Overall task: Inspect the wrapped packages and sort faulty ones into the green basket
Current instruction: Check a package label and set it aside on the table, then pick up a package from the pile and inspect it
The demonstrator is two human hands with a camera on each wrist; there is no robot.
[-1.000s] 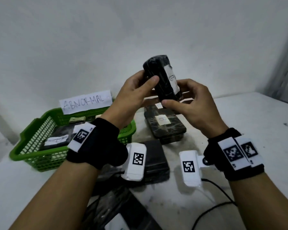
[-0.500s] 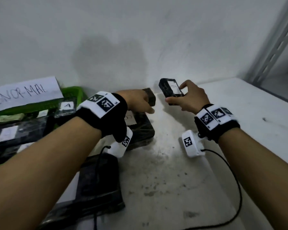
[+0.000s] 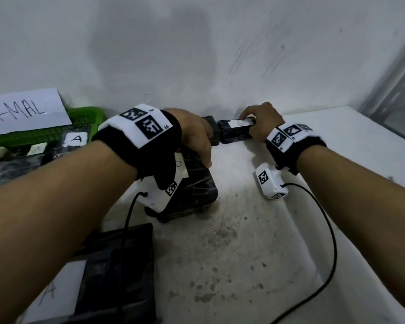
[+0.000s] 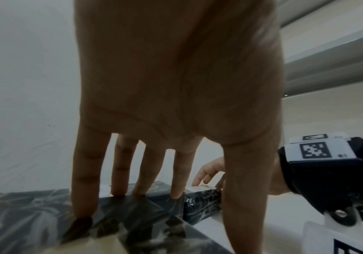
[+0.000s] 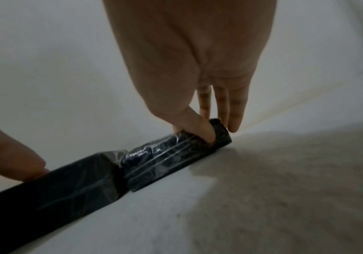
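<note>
Two hands work at the back of a white table (image 3: 243, 265), near the wall. Four black wrapped packages lie on the table outside the basket: a small package (image 3: 235, 133) lettered "B", a second small package (image 3: 212, 133) touching its left end, a larger package (image 3: 194, 197) in front of them, and a large package (image 3: 117, 272) lettered "A" at the near left. The right hand (image 3: 262, 122) has its grip clamped on the right end of the small package, thumb on the side and fingers over the top, with the package lying on the table. The left hand (image 3: 197, 136) has its grip apart, straight fingers (image 4: 84, 189) resting on package tops. Half a second earlier the right hand held the small package in the air; a second earlier both hands held it high. The green basket (image 3: 84, 115), at far left under a handwritten paper sign (image 3: 24, 111), holds several black packages, one lettered "A"; their number cannot be told.
</note>
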